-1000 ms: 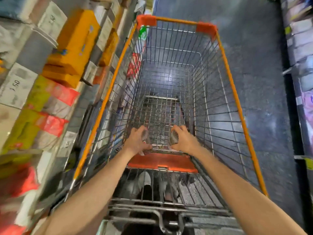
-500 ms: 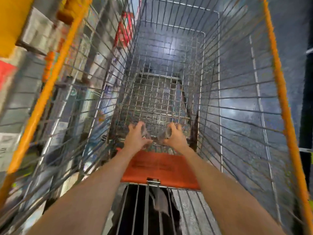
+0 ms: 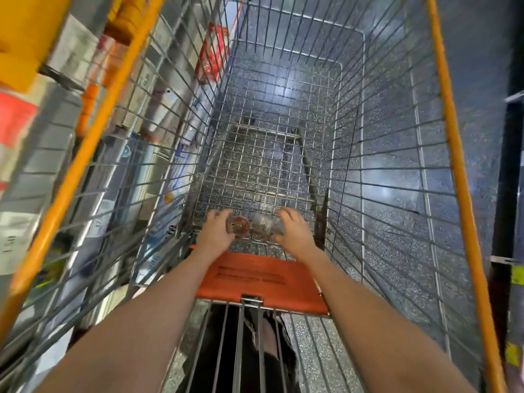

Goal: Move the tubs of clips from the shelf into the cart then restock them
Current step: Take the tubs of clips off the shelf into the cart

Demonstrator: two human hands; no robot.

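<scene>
Two small clear tubs of clips lie side by side on the wire floor at the near end of the cart (image 3: 442, 89). The left tub (image 3: 239, 224) shows reddish clips inside and the right tub (image 3: 263, 222) looks paler. My left hand (image 3: 214, 232) is beside the left tub, fingers spread and loosened, its palm close to or touching the tub. On the other side, my right hand (image 3: 293, 232) flanks the right tub with fingers spread and lifted off it. Both arms reach down over the orange seat flap (image 3: 263, 282).
The cart has orange rims and grey wire walls. Close along its left side runs a shelf (image 3: 34, 114) with yellow, red and grey packs and price tags. Dark speckled floor shows through the wire, and a dark shelf edge (image 3: 510, 165) stands at the right.
My hands went deeper into the cart with a tub in each. The tubs now lie on the cart floor, and my fingers have opened from around them.
</scene>
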